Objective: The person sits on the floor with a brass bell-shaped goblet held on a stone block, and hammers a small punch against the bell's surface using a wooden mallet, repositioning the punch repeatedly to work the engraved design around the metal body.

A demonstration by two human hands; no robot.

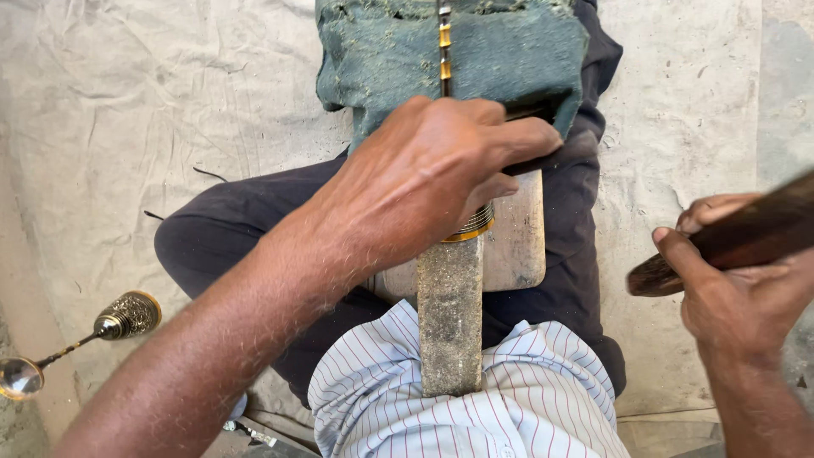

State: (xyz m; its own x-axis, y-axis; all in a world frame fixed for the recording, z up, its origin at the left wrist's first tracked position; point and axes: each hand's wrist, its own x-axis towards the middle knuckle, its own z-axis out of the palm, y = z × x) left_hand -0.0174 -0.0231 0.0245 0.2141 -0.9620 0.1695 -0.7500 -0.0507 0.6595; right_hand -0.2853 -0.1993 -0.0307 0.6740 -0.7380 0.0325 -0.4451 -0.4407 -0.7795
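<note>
Head view: a seated person looks down at both hands; every place below is told from the stone bar.
Ground cloth (127, 110): pale and creased, spread under everything, all round the stone bar.
Legs (220, 233): in dark trousers, folded to either side of the stone bar.
Striped shirt (543, 399): white with thin red lines, at the near end of the stone bar, which presses against it.
Teal cloth (509, 51): rough and dusty, beyond the far end of the stone bar, with a thin rod with gold bands (444, 42) running over it.
Wooden board (517, 237): flat and pale, just right of the stone bar and under it.
Stone bar (450, 326): grey, upright in the frame, running from the shirt up to the left hand.
Left hand (424, 174): over the far end of the stone bar, grip clenched on a gold ringed metal piece (472, 226) that shows below the fingers.
Right hand (733, 293): well right of the stone bar, grip clenched round a dark wooden handle (729, 242).
Ornate brass spoon (76, 343): well left of the stone bar, lying on the ground.
</note>
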